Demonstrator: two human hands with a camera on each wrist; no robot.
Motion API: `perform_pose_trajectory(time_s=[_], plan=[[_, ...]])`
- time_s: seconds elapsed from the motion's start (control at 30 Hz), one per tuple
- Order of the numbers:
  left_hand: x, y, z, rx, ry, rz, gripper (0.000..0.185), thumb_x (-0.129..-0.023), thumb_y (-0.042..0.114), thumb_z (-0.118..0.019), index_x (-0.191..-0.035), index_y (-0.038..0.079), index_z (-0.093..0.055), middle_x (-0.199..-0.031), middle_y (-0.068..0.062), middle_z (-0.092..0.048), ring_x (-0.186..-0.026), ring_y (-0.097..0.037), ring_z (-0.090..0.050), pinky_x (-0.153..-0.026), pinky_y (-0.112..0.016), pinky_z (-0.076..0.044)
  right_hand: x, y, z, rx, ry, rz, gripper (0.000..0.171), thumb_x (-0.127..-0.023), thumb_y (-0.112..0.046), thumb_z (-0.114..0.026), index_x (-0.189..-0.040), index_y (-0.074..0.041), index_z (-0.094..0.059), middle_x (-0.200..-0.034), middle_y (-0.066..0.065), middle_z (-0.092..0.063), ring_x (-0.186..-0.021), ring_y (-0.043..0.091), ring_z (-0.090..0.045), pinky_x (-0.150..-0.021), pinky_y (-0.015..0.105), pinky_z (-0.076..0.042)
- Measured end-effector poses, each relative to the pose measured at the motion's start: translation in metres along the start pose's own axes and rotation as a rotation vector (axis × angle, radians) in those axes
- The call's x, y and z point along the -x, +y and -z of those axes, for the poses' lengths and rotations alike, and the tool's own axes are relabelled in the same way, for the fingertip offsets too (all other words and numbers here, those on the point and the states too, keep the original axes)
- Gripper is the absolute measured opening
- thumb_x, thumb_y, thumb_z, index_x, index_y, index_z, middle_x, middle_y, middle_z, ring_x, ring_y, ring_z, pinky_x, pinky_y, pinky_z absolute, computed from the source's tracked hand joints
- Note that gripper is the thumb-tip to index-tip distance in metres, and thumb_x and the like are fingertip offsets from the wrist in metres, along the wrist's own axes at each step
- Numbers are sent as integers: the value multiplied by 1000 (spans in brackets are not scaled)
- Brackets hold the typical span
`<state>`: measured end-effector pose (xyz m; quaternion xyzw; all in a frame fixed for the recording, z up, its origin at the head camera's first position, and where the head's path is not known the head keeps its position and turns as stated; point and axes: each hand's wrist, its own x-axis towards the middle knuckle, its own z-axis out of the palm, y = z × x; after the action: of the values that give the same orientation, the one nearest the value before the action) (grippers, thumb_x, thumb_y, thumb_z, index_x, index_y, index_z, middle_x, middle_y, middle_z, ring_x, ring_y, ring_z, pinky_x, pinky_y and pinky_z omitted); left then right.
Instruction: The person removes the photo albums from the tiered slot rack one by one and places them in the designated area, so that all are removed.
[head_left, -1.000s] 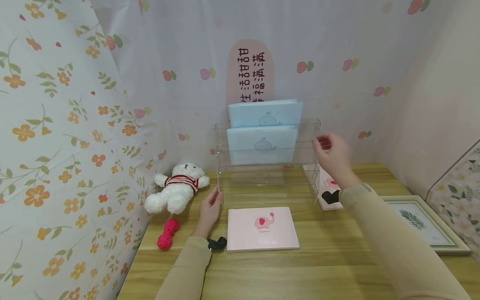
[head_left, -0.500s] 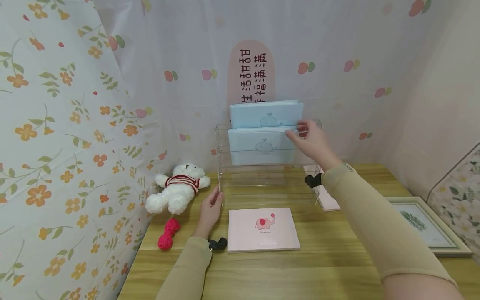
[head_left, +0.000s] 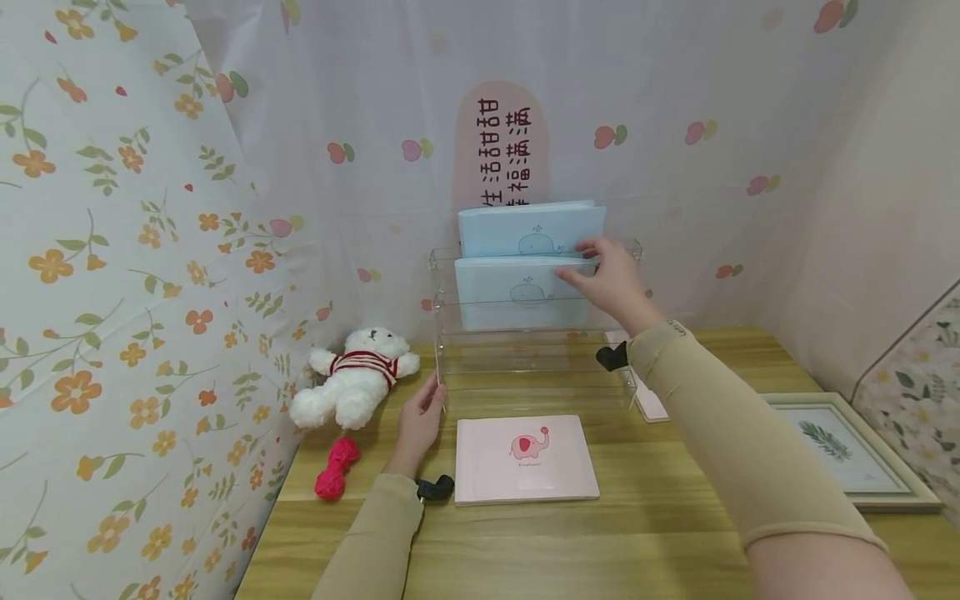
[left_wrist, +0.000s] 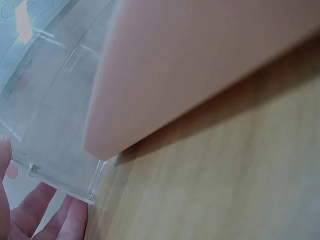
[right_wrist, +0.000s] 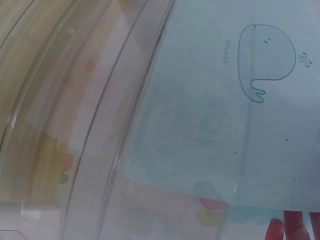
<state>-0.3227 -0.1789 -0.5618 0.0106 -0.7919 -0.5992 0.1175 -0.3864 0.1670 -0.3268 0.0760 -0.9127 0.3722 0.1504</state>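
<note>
A clear acrylic tiered rack stands at the back of the wooden table. One blue whale book sits in its top tier and another blue whale book in the middle tier. My right hand pinches the upper right corner of the middle book, thumb on its front. The right wrist view shows that book's cover behind the rack wall, with my fingertips at the bottom edge. My left hand grips the rack's lower left front edge. A pink elephant book lies flat in front of the rack.
A white teddy bear and a red yarn bundle lie left of the rack. Another pink book lies at the rack's right foot, partly behind my forearm. A framed leaf picture rests at the table's right. Patterned curtains close in the back and left.
My right hand has moved left from the rack's right end onto the middle blue book's upper right corner. The left hand has stayed on the rack's edge.
</note>
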Motion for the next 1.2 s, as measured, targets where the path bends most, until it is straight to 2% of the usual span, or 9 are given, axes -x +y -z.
perform_pose_trajectory(time_s=[0.13, 0.37, 0.63, 1.0, 1.2], plan=[[1, 2, -1, -7, 4, -5, 48, -103, 36, -61, -148, 21, -55, -135, -12, -69, -125, -29, -66, -107, -48, -52, -6, -3, -3, 23, -19, 34, 62, -90, -53, -74, -137, -16, -59, -139, 11, -63, -133, 32, -54, -112, 54, -44], [0, 2, -1, -4, 6, -7, 48, -103, 36, -61, -148, 21, -55, -133, -10, -71, -124, -28, -66, -107, -48, -52, -12, -14, -10, -6, -77, 63, 50, -92, -45, -75, -131, -16, -64, -138, 9, -65, -132, 31, -55, -114, 53, -43], [0, 0, -1, -8, 13, -13, 48, -102, 36, -62, -147, 21, -57, -133, -11, -71, -123, -29, -66, -108, -48, -51, -15, -16, -17, -67, -110, 16, 42, -92, -36, -77, -129, -18, -66, -143, 7, -62, -138, 31, -51, -116, 53, -42], [-1, 0, 0, -11, 21, -16, 46, -102, 37, -62, -147, 24, -57, -130, -10, -72, -121, -29, -67, -106, -49, -52, -14, -23, -24, -63, -61, -38, 32, -93, -33, -76, -121, -18, -72, -145, 7, -60, -142, 30, -47, -117, 53, -38], [-2, -3, -2, -13, 24, -17, 46, -103, 31, -62, -147, 20, -57, -128, -12, -73, -120, -29, -68, -104, -48, -53, -9, -23, -31, -70, 16, -21, 27, -93, -32, -76, -115, -17, -75, -129, 8, -62, -123, 28, -53, -102, 46, -44]])
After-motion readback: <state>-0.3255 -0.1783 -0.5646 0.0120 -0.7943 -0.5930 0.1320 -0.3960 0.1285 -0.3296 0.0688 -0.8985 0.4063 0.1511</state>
